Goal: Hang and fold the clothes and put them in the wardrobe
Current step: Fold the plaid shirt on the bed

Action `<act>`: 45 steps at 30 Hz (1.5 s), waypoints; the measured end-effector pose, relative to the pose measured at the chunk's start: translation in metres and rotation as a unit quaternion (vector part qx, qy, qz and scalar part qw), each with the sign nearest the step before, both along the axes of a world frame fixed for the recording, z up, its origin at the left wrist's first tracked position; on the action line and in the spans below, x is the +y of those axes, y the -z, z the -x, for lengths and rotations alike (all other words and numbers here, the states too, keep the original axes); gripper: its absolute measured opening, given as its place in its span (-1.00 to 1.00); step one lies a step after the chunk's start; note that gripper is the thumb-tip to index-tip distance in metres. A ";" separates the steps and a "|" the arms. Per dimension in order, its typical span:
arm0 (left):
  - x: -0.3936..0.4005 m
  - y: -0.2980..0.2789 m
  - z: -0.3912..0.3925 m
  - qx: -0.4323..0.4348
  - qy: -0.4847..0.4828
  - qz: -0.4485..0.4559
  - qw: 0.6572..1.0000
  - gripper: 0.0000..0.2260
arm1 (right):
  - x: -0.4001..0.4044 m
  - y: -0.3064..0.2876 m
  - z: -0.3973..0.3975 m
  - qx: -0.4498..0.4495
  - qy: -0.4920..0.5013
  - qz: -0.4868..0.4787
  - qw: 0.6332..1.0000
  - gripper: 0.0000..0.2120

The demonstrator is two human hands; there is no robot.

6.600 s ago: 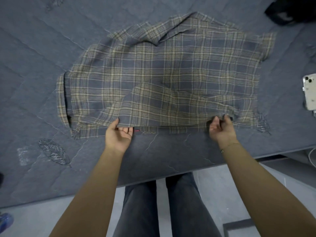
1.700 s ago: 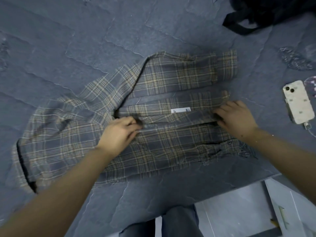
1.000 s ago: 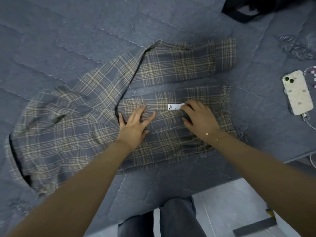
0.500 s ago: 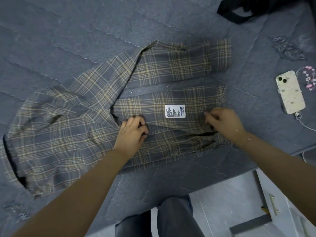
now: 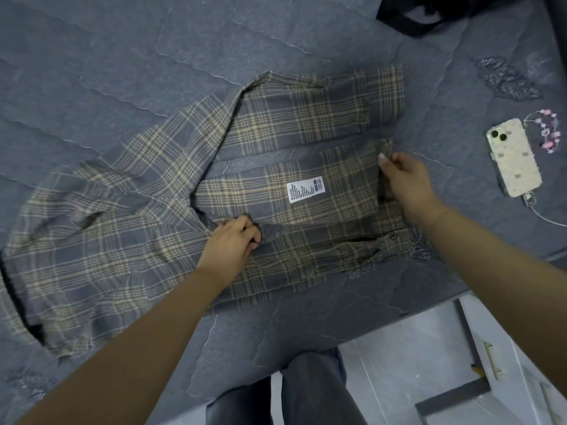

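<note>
I've got the plaid shirt point(image 5: 171, 216) spread on the bed point(image 5: 122, 72), part folded, with its white care label point(image 5: 305, 189) facing up on the middle panel. My left hand point(image 5: 231, 242) is curled tight, gripping a bunch of fabric at the near left corner of that panel. My right hand point(image 5: 405, 180) pinches the panel's right edge, thumb on top, and the cloth there stands up a little off the bed. So I'd call this the folding step, mid-fold, nothing near a wardrobe yet. Next, I reckon, both hands carry this panel over together, keeping the edge straight so the fold lands square, then the loose sleeve point(image 5: 310, 108) up top wants tucking in. A phone point(image 5: 515, 162) on a cable lies well off to the right, a black bag strap point(image 5: 408, 21) at the far edge.
</note>
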State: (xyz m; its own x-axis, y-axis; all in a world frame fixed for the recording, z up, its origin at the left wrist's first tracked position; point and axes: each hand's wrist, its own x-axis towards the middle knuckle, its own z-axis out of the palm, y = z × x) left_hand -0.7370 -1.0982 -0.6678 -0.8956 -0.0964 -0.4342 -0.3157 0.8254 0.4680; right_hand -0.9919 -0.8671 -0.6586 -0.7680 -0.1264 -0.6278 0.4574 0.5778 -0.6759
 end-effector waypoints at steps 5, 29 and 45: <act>-0.003 -0.002 -0.004 0.002 0.020 -0.011 1.000 -0.94 | -0.007 0.008 0.006 0.016 -0.082 -0.138 0.987 -0.76; 0.007 -0.036 0.012 0.160 -0.027 -0.009 0.987 -0.82 | 0.013 -0.022 -0.057 0.284 -0.361 -0.203 0.865 -0.71; 0.002 0.042 0.034 -0.054 -0.022 0.063 0.996 -0.42 | -0.023 0.052 -0.053 0.245 -0.430 -0.324 0.806 -0.36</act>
